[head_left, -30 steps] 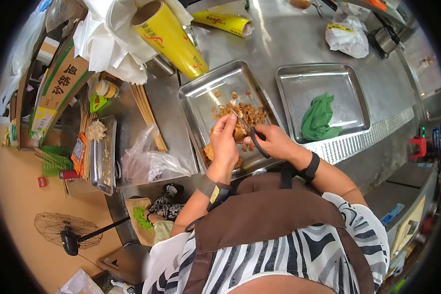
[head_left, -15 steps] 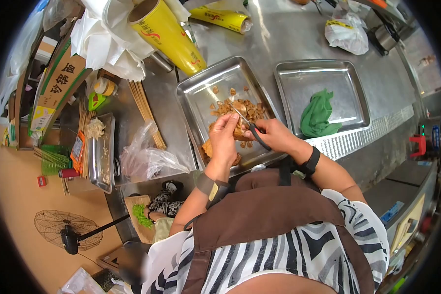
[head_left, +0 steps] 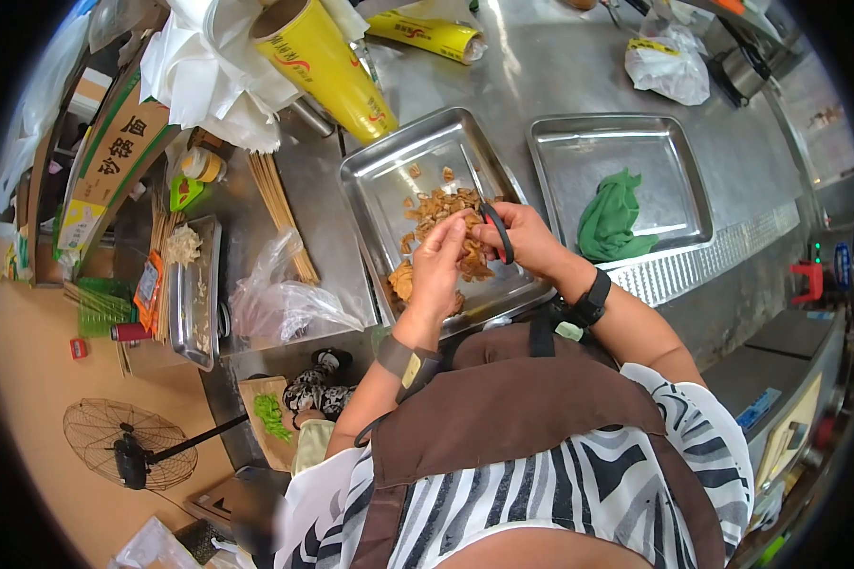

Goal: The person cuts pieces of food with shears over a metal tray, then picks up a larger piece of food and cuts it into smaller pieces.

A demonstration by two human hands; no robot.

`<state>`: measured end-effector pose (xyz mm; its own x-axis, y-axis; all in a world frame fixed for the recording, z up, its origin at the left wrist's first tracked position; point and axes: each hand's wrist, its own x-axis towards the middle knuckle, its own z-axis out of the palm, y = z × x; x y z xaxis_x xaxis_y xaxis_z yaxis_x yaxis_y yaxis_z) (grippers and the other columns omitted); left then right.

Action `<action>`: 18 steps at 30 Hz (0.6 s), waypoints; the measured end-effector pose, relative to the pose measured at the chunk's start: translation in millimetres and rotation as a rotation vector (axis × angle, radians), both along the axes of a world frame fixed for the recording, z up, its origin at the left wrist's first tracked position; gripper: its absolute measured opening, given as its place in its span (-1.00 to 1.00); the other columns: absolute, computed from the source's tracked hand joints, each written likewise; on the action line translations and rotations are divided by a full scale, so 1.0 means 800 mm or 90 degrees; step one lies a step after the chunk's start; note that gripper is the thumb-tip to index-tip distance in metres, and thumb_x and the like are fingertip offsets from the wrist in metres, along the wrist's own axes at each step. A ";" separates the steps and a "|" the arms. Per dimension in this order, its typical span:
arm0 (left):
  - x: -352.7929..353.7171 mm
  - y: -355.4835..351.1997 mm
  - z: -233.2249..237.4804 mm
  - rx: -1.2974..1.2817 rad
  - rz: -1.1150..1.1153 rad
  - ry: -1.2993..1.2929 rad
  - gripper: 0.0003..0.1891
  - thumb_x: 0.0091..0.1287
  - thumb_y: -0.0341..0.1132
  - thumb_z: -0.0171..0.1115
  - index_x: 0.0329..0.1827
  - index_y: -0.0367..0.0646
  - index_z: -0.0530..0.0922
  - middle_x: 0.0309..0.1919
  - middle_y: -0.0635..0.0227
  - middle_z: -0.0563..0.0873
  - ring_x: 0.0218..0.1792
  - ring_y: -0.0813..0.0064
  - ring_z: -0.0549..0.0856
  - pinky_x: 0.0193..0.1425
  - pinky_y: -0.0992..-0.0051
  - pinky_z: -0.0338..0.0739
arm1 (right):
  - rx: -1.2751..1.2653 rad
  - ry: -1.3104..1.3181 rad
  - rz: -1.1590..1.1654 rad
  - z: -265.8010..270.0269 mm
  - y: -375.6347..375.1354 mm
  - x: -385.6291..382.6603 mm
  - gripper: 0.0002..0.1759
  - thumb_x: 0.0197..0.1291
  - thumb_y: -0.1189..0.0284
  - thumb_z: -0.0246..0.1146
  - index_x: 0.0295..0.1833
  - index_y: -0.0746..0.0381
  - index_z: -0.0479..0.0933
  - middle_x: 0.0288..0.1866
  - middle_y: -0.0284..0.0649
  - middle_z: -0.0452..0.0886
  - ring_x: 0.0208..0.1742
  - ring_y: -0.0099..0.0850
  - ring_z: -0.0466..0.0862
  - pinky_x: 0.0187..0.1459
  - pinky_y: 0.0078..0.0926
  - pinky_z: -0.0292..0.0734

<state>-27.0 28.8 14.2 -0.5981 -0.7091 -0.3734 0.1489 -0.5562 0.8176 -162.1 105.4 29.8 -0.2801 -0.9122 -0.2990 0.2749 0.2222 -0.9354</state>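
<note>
A rectangular metal tray (head_left: 375,161) in front of me holds many small chopped brown food pieces (head_left: 443,204). Larger brown chunks (head_left: 400,281) lie at its near left, partly covered by my left hand (head_left: 436,270). That hand is closed in a pinch over the tray, on a brown piece of food (head_left: 473,248) showing between my two hands. My right hand (head_left: 529,239) grips black-handled scissors (head_left: 504,235), the handle loop standing up by the fingers. The blades are hidden. Both sets of fingertips are close together.
A second metal tray (head_left: 560,152) with a green cloth (head_left: 609,218) is on the right. Skewers (head_left: 283,213), a plastic bag (head_left: 289,299) and yellow rolls (head_left: 327,71) lie left and behind. Someone's hand (head_left: 306,417) is by a board with chopped greens (head_left: 271,417), lower left.
My right hand has moved up and left, turning the scissors so the blades no longer show. My left fingertips have shifted slightly right. At lower left, the greens on the board look rearranged.
</note>
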 end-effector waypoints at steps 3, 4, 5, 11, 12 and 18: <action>0.008 -0.001 0.000 -0.054 -0.066 -0.076 -0.77 0.32 -0.25 0.22 -0.08 -0.20 0.58 -0.37 0.55 0.60 -0.54 0.82 0.34 -0.51 0.71 0.19 | -0.018 -0.008 -0.021 -0.008 -0.002 0.001 -0.80 0.15 0.35 0.30 -0.36 0.22 0.48 -0.57 -0.39 0.51 -0.55 -0.65 0.51 -0.51 -0.71 0.38; 0.012 -0.003 -0.003 -0.055 -0.084 -0.068 -0.78 0.30 -0.27 0.23 -0.09 -0.19 0.57 -0.35 0.54 0.61 -0.52 0.80 0.39 -0.50 0.71 0.23 | -0.020 -0.015 -0.027 -0.006 -0.002 0.002 -0.80 0.15 0.35 0.30 -0.35 0.23 0.48 -0.56 -0.39 0.51 -0.55 -0.65 0.50 -0.50 -0.71 0.39; 0.014 -0.005 -0.004 -0.057 -0.102 -0.060 -0.79 0.29 -0.28 0.24 -0.10 -0.18 0.56 -0.34 0.53 0.62 -0.50 0.78 0.45 -0.48 0.71 0.28 | -0.022 -0.024 -0.033 -0.004 -0.003 0.003 -0.80 0.14 0.35 0.30 -0.33 0.24 0.49 -0.56 -0.39 0.51 -0.54 -0.64 0.50 -0.50 -0.70 0.40; 0.019 -0.009 0.014 0.057 0.044 0.021 -0.85 0.30 -0.34 0.21 -0.14 -0.17 0.55 -0.30 0.43 0.67 -0.30 0.63 0.64 -0.26 0.61 0.51 | 0.013 0.206 0.033 0.010 0.009 0.003 -0.65 0.12 0.19 0.31 -0.32 0.30 0.51 -0.56 -0.39 0.47 -0.51 -0.61 0.44 -0.45 -0.59 0.36; 0.020 -0.010 0.016 0.055 0.050 0.022 -0.85 0.30 -0.34 0.21 -0.14 -0.17 0.55 -0.30 0.43 0.67 -0.30 0.63 0.64 -0.26 0.61 0.51 | 0.010 0.207 0.040 0.008 0.014 0.003 -0.65 0.12 0.19 0.31 -0.32 0.30 0.51 -0.56 -0.39 0.47 -0.51 -0.61 0.44 -0.45 -0.59 0.36; 0.021 -0.013 0.018 0.069 0.061 0.073 -0.87 0.32 -0.35 0.19 -0.14 -0.16 0.55 -0.31 0.43 0.67 -0.31 0.63 0.64 -0.22 0.57 0.52 | 0.015 0.447 0.219 0.004 0.036 0.006 -0.49 0.05 0.01 0.31 -0.43 0.31 0.45 -0.64 -0.24 0.36 -0.54 -0.46 0.33 -0.46 -0.43 0.26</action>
